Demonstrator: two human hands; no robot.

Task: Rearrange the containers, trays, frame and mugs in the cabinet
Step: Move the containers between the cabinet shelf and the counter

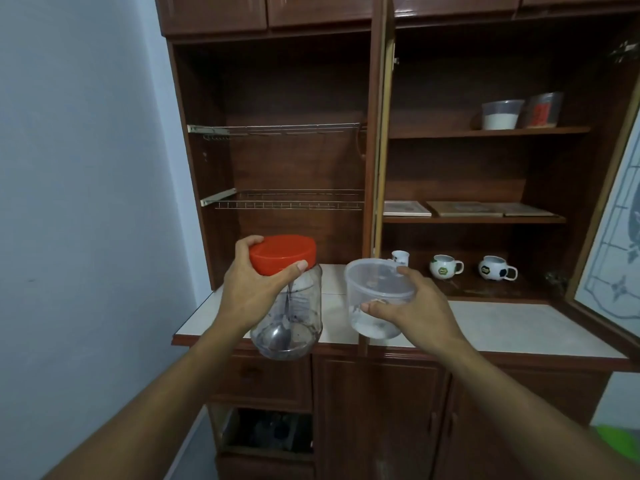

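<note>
Grip of left hand (pixel 249 292) wraps red lid of clear plastic jar (pixel 294 327), spoon inside; right hand (pixel 412 306) grasps translucent round lidded tub (pixel 374 289). Both aloft over white worktop (pixel 519 327). Keep upright; shelve one at a time on top shelf (pixel 450 132).

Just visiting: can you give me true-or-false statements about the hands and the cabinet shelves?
1. The left hand grips a jar with a red lid. True.
2. That jar is empty. False: a spoon lies inside.
3. Three mugs stand on the right compartment's lowest level. True.
4. The right hand holds a mug. False: the right hand holds a clear lidded tub.
5. The right compartment's upper shelf is bare. False: two containers stand there.
</note>
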